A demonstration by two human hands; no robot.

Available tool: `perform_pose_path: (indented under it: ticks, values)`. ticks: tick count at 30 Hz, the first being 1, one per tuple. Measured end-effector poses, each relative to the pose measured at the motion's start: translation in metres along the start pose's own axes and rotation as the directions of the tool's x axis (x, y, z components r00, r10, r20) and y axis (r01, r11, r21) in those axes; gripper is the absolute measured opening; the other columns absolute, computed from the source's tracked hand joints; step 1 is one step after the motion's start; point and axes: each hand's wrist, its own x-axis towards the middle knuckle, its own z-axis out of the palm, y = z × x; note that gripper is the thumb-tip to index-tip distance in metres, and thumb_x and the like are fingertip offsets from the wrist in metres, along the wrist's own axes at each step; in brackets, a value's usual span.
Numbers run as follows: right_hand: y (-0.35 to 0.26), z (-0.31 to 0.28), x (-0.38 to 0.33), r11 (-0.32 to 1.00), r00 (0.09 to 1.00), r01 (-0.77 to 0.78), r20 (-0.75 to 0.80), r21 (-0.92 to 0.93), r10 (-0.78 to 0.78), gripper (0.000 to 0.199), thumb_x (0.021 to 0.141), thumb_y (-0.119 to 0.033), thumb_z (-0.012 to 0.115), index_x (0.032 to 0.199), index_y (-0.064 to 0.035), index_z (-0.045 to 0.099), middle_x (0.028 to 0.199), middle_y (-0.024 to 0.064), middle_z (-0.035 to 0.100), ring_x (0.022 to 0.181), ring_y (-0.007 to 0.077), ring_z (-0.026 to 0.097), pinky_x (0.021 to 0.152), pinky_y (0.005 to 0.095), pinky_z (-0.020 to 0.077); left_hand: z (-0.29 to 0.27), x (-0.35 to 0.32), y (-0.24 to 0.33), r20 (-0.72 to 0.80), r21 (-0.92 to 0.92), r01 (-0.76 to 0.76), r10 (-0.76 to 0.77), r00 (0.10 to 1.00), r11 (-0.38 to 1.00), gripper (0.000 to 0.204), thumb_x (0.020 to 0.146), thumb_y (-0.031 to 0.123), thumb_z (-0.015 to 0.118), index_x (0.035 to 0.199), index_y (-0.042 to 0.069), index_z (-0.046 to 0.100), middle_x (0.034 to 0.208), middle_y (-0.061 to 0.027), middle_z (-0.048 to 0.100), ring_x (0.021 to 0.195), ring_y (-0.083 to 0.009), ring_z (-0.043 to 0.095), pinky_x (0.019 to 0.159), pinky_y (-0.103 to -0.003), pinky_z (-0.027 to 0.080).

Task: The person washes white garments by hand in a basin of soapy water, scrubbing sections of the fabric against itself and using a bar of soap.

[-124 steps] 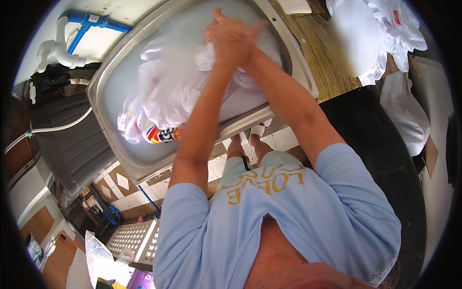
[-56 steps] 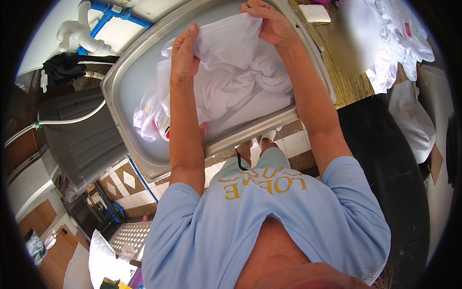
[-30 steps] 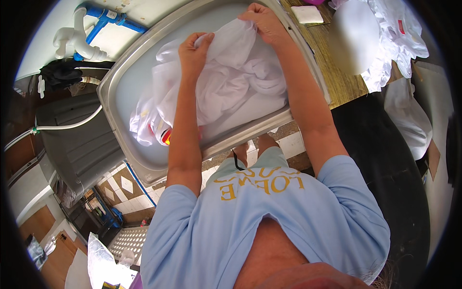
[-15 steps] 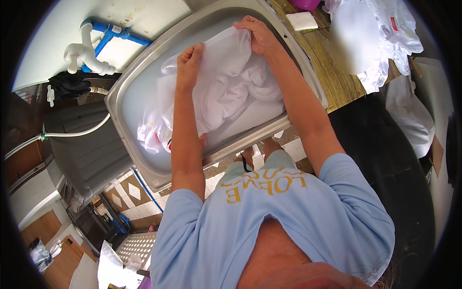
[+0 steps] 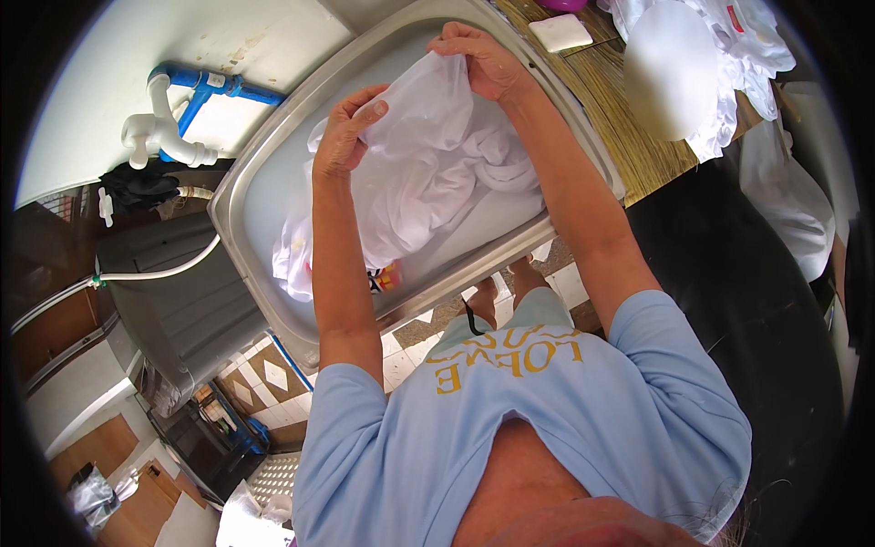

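A wet white garment (image 5: 428, 173) lies bunched in a steel sink (image 5: 264, 182). My left hand (image 5: 346, 132) grips its upper left edge, fingers curled over the cloth. My right hand (image 5: 478, 59) pinches the top edge at the sink's far side. The cloth is stretched between both hands and lifted a little above the basin. A bit of coloured print (image 5: 387, 278) shows at the garment's lower part near the front rim.
A white tap and blue pipe (image 5: 182, 109) stand left of the sink. A bar of soap (image 5: 565, 32) lies on the wooden counter (image 5: 629, 128) at right, beside a pile of white clothes (image 5: 720, 64). A grey tub (image 5: 173, 301) sits below left.
Both hands have shifted along the garment's top edge and raised it, spreading the cloth wider. Earlier they were pressing together into the bunched cloth.
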Motion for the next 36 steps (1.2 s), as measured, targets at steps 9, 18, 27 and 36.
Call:
perform_pose_path:
  ticks: [9, 18, 27, 36]
  values:
    - [0.013, -0.007, 0.003, 0.710, 0.973, 0.032, -0.141, -0.703, -0.184, 0.020, 0.076, -0.019, 0.072, 0.077, -0.0076, 0.056, 0.076, 0.0013, 0.061, 0.067, 0.0104, 0.055, 0.063, 0.0268, 0.0453, 0.035, 0.010, -0.021, -0.017, -0.024, -0.131, 0.130, 0.991, 0.991, 0.031, 0.095, 0.024, 0.053, 0.108, -0.002, 0.063, 0.098, -0.0033, 0.066, 0.085, -0.0113, 0.061, 0.082, -0.026, 0.047]
    - [-0.063, -0.028, -0.055, -0.312, 0.770, -0.229, 0.025, -0.922, -0.638, 0.039, 0.073, -0.010, 0.057, 0.111, -0.0136, 0.060, 0.120, 0.0065, 0.056, 0.111, 0.0259, 0.053, 0.094, 0.0410, 0.0411, 0.042, -0.021, -0.028, -0.041, -0.142, 0.006, -0.012, 0.999, 0.990, 0.025, 0.091, 0.015, 0.058, 0.108, -0.003, 0.063, 0.095, -0.0070, 0.067, 0.085, -0.0128, 0.063, 0.076, -0.026, 0.050]
    - [-0.120, -0.082, -0.065, -0.648, 0.993, 0.069, 0.111, -0.758, -0.025, 0.061, 0.082, -0.017, 0.053, 0.141, -0.0224, 0.036, 0.135, 0.0073, 0.043, 0.124, 0.0303, 0.041, 0.105, 0.0454, 0.0306, 0.025, -0.029, -0.026, -0.097, -0.204, 0.011, -0.031, 0.995, 0.979, 0.027, 0.089, 0.011, 0.056, 0.112, -0.002, 0.061, 0.099, -0.0062, 0.066, 0.088, -0.0137, 0.063, 0.079, -0.027, 0.051]
    - [-0.123, -0.036, -0.032, -0.712, 0.978, 0.007, -0.142, -0.703, 0.150, 0.062, 0.072, -0.010, 0.057, 0.130, -0.0131, 0.037, 0.111, 0.0167, 0.051, 0.105, 0.0349, 0.051, 0.091, 0.0426, 0.0427, 0.039, -0.028, -0.043, -0.173, -0.633, -0.036, -0.096, 0.980, 0.773, 0.036, 0.089, 0.013, 0.054, 0.120, -0.005, 0.055, 0.111, -0.0115, 0.063, 0.101, -0.0213, 0.061, 0.089, -0.034, 0.049]
